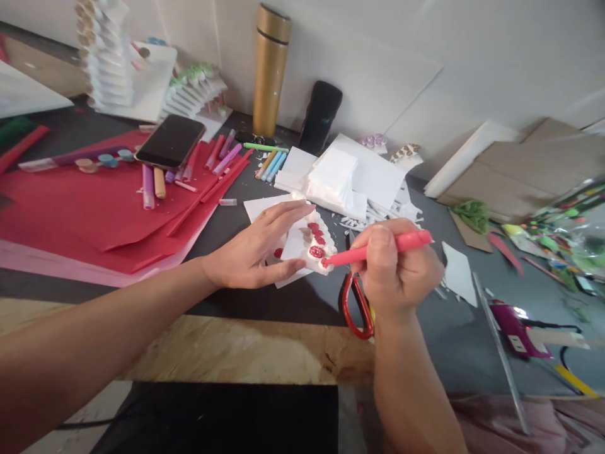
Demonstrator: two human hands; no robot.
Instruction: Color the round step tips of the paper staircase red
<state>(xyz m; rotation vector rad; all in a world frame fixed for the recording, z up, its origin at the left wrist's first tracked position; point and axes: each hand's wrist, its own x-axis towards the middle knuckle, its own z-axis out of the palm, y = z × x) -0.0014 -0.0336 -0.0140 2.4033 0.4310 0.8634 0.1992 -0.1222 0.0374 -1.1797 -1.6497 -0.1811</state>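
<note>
My right hand grips a red marker pen, its tip touching the near end of a white scalloped piece. Red patches colour several of that piece's rounded bumps. Over the flat white part beside it, my left hand lies with fingers stretched out and thumb apart, thumb and fingertips at the piece's edges. White paper lies under the left hand, partly hidden by it. Just below my right hand are red-handled scissors, their blades mostly covered.
Red paper sheets spread on the left, bearing a phone and several markers. A gold flask and a dark phone stand by the wall. White squares are stacked behind my hands. A purple glue gun and metal ruler lie right.
</note>
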